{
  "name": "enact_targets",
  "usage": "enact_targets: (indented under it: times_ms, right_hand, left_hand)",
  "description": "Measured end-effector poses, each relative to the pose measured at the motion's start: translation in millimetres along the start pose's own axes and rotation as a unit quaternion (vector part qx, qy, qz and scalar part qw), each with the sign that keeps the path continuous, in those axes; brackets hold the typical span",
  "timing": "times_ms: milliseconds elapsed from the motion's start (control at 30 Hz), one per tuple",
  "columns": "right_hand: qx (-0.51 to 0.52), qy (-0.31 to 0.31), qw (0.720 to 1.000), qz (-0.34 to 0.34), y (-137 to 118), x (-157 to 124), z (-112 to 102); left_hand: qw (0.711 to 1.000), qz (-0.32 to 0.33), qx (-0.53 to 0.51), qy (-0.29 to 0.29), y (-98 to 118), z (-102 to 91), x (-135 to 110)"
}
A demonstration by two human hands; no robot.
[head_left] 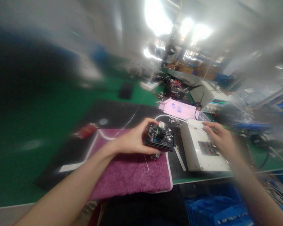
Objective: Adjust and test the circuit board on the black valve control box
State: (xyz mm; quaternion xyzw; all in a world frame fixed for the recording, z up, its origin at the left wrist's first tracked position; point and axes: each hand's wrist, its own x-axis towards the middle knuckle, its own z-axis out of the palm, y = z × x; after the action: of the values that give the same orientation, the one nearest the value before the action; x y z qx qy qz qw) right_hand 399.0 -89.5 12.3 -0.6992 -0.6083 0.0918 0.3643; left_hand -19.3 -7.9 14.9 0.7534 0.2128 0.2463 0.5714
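My left hand (138,138) is wrapped round a black housing with an exposed circuit board (159,138). The board carries a round black knob-like part and a white connector, and a metal fitting sticks out below. From the connector a white cable (171,116) arcs rightward to a white box (191,144) with a dark panel on top. Over that box's far right part is my right hand (218,135), thumb and forefinger pinched close to the cable; what lies between them is too small to make out. Under the module is a purple towel (132,175) with a hex key (146,166) on it.
An open-end wrench (180,158) lies between towel and box. Beyond are small screws (174,120), a pink sheet (181,109), a bench instrument with green display (212,97) and a lit black unit (174,92). A red bundle (86,131) rests left. Blue bags (214,210) are below the table edge.
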Motion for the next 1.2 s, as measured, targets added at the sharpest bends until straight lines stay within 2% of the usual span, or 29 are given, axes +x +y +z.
enact_targets:
  times_ms: [533, 733, 1200]
  right_hand:
    - [-0.006, 0.003, 1.0, 0.007, -6, 0, 0]
    - [-0.003, 0.005, 1.0, 0.002, -4, 1, 0]
    - [-0.021, 0.013, 1.0, -0.017, 3, 1, -2]
  left_hand:
    - [1.0, 0.0, -0.009, -0.003, -2, -0.7, 0]
    - [0.999, -0.007, -0.031, 0.029, -5, -1.0, 3]
    - [0.983, -0.081, -0.111, 0.12, -22, 3.6, 15]
